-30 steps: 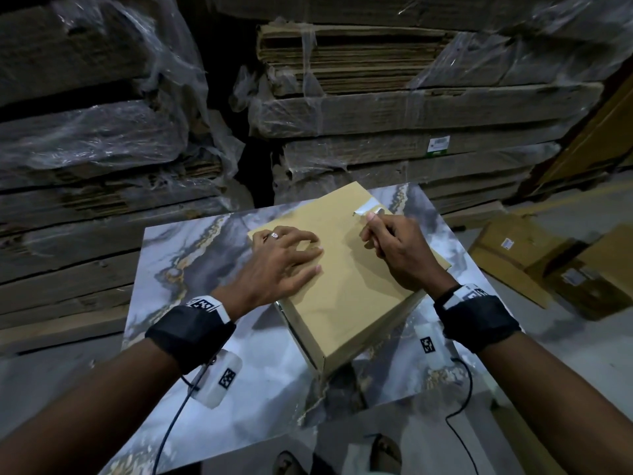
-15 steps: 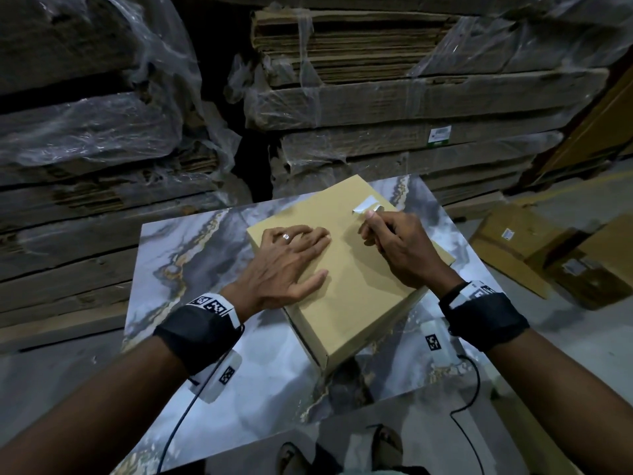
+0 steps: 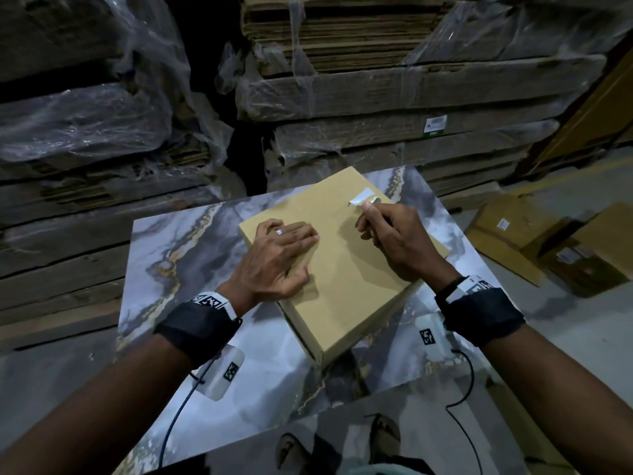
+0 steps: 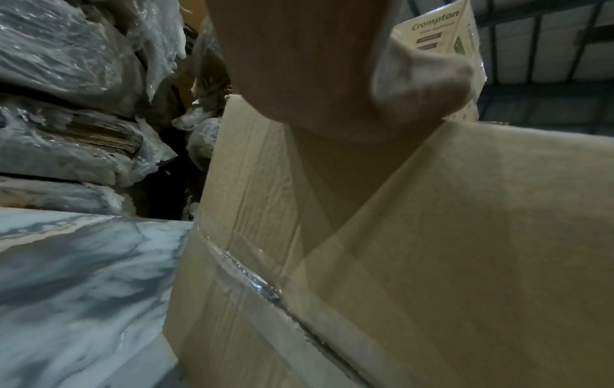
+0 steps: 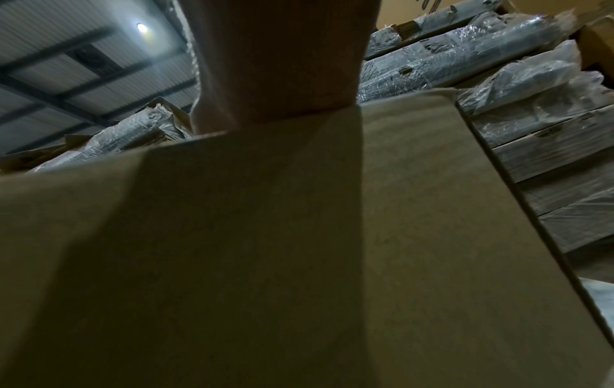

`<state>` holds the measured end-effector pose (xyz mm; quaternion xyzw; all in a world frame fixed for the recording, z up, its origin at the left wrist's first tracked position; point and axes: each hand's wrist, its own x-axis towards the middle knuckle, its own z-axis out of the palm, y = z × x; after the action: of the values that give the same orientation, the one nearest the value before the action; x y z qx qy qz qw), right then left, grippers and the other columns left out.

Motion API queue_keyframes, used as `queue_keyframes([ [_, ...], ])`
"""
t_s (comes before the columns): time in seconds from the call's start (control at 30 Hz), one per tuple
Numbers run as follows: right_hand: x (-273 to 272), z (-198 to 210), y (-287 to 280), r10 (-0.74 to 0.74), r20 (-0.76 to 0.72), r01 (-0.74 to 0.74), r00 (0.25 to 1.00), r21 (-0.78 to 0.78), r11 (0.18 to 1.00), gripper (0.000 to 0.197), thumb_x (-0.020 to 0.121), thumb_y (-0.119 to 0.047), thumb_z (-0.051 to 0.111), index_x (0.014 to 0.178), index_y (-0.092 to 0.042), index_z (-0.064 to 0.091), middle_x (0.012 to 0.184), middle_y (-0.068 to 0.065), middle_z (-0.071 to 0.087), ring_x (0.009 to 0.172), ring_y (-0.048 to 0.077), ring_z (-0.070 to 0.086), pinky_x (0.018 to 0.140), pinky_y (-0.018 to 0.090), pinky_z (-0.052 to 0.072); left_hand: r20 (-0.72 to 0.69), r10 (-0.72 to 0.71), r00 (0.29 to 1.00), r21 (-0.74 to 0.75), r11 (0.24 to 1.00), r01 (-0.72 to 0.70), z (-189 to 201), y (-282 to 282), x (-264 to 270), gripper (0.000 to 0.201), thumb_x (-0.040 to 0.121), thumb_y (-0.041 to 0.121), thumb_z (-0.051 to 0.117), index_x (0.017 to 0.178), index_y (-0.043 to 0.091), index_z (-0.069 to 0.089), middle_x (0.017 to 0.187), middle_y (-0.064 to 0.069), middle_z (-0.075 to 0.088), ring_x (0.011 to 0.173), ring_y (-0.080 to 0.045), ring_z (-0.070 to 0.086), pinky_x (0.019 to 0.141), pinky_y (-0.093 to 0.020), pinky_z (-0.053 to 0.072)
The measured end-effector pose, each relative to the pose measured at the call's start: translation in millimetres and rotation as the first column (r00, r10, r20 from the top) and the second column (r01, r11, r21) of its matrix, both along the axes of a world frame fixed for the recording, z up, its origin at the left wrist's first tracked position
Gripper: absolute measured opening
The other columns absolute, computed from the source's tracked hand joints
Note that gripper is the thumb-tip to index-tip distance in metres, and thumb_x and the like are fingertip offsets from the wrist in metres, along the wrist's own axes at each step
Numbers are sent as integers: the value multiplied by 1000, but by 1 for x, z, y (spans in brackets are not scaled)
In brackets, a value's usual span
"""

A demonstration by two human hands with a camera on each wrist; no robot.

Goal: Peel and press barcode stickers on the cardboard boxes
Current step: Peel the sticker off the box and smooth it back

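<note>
Cardboard box (image 3: 346,269) sits on marble-pattern tabletop (image 3: 178,255), rotated so one corner points toward the person at 6 o'clock; clear tape runs along its seam in the left wrist view; barcode sticker (image 3: 362,196) lies near the box's far corner at about 1 o'clock, white, one end curled up off the cardboard; right hand (image 3: 400,241) rests on box top at 3 o'clock side, fingers curled, thumb and fingertip pinching the near edge of the sticker; left hand (image 3: 277,258) lies flat on box top at 9 o'clock side, fingers straight and together, pressing down, ring on one finger, gripping nothing; black wrist bands with coded tags on both wrists, cables trailing off; wrapped stacks of flattened cardboard (image 3: 394,87) fill the background from 10 to 2 o'clock; more cartons (image 3: 548,241) on the floor at 3 o'clock, well apart from the tabletop; wrist views mostly blocked by palm and box surface, fingers not visible there.
</note>
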<state>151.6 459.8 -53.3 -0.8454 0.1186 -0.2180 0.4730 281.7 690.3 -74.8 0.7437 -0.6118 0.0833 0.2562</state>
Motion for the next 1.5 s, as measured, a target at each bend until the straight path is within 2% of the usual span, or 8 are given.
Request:
queue_keyframes([
  [0.2, 2, 0, -1, -2, -4, 2, 1000, -83, 997, 47, 110, -33, 47, 74, -13, 70, 61, -15, 65, 64, 9, 68, 65, 39, 56, 20, 34, 999, 187, 982, -37, 10, -1, -4, 73, 80, 50, 40, 141, 13, 57, 150, 2, 52, 142, -14, 42, 108, -52, 29],
  [0.4, 5, -1, -3, 22, 1, -22, 1000, -126, 992, 46, 109, -33, 47, 74, -15, 71, 66, -8, 68, 70, 12, 71, 70, 44, 57, 170, 99, 980, 355, 922, -155, 18, -7, -8, 83, 80, 62, 29, 152, 20, 39, 157, 12, 36, 133, -19, 38, 89, -48, 35],
  [0.67, 2, 0, 1, 29, 6, -29, 1000, -93, 995, 47, 109, -33, 48, 73, -16, 71, 63, -18, 66, 66, 12, 69, 68, 42, 59, 49, 101, 994, 242, 964, -110, 16, -4, -11, 79, 76, 55, 35, 140, 16, 58, 146, 9, 54, 126, -20, 46, 87, -45, 33],
  [0.87, 0, 1, 0, 26, 22, -24, 999, -66, 998, 47, 108, -35, 50, 72, -13, 72, 65, -8, 69, 67, 13, 70, 66, 36, 57, -5, 66, 998, 145, 987, -64, 12, -4, -11, 67, 72, 46, 44, 122, 10, 68, 129, 3, 65, 123, -19, 55, 90, -48, 36],
  [1.2, 3, -1, -4, 65, 1, -64, 998, -134, 989, 48, 105, -46, 51, 72, -17, 71, 69, -2, 72, 63, 16, 67, 60, 44, 53, 163, 124, 979, 370, 912, -177, 20, -10, -13, 88, 79, 62, 32, 155, 18, 36, 160, 9, 35, 128, -24, 41, 82, -41, 30],
  [1.3, 0, 2, -6, 91, 22, -93, 996, 135, 986, 50, 106, -41, 53, 77, -3, 70, 63, 6, 64, 55, 18, 60, 52, 30, 45, 187, 141, 972, 383, 901, -205, 19, -10, -18, 87, 81, 62, 29, 156, 18, 32, 162, 7, 31, 128, -25, 38, 85, -45, 35],
  [1.4, 1, 1, -10, 88, 39, -96, 995, 475, 875, 63, 99, -56, 54, 84, 2, 71, 68, 18, 61, 54, 23, 56, 47, 23, 40, 146, 150, 978, 364, 911, -194, 20, -9, -20, 87, 80, 62, 28, 155, 18, 35, 161, 6, 34, 127, -24, 38, 86, -47, 35],
  [1.5, 3, 0, -13, 97, 70, -119, 993, 505, 855, 75, 94, -68, 54, 89, 4, 72, 74, 22, 66, 63, 29, 62, 51, 28, 44, 48, 128, 991, 291, 947, -137, 21, -7, -20, 84, 77, 57, 34, 148, 16, 48, 153, 6, 47, 125, -24, 43, 87, -47, 34],
])
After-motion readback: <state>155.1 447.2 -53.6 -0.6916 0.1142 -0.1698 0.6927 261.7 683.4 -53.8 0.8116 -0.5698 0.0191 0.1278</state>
